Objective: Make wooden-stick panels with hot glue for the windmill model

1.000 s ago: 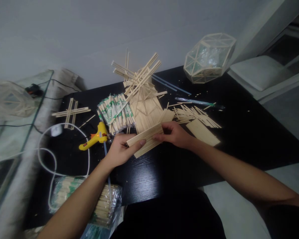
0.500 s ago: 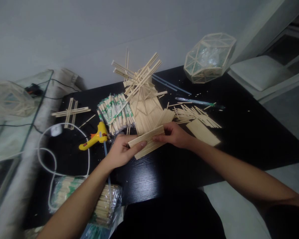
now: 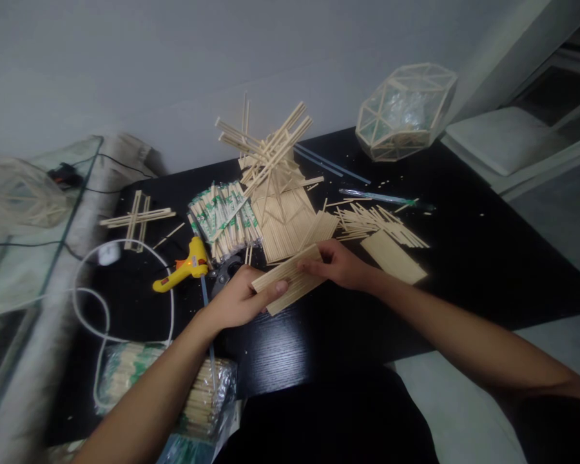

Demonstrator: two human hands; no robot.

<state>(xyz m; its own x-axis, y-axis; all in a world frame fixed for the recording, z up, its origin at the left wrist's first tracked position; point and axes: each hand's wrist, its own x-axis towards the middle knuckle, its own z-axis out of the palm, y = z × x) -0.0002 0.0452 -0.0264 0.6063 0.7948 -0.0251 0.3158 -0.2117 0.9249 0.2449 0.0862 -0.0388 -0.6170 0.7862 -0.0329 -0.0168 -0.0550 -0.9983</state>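
A small flat panel of wooden sticks laid side by side point(image 3: 294, 278) is held above the black table, tilted up to the right. My left hand point(image 3: 241, 298) grips its left end, thumb on top and fingers mostly hidden underneath. Around the right end, my right hand point(image 3: 341, 263) is closed, with its thumb pressed on the face. Just beyond the panel is a larger stick-built windmill-like model point(image 3: 283, 219) with crossed sticks at its top. To the left lies a yellow glue gun point(image 3: 186, 265) with a glue stick in its back.
Packs of wrapped chopsticks point(image 3: 225, 219) and a bagged bundle point(image 3: 205, 399) lie left. Loose sticks point(image 3: 381, 225) and another flat panel point(image 3: 394, 258) are at right. A faceted stick-framed container point(image 3: 406, 113) stands at the back right. A white cable point(image 3: 171, 309) loops across the left side.
The panel has shifted slightly right and down at its left end. My left hand has moved a little with it, showing more of a dark tool behind. My right hand barely moved.
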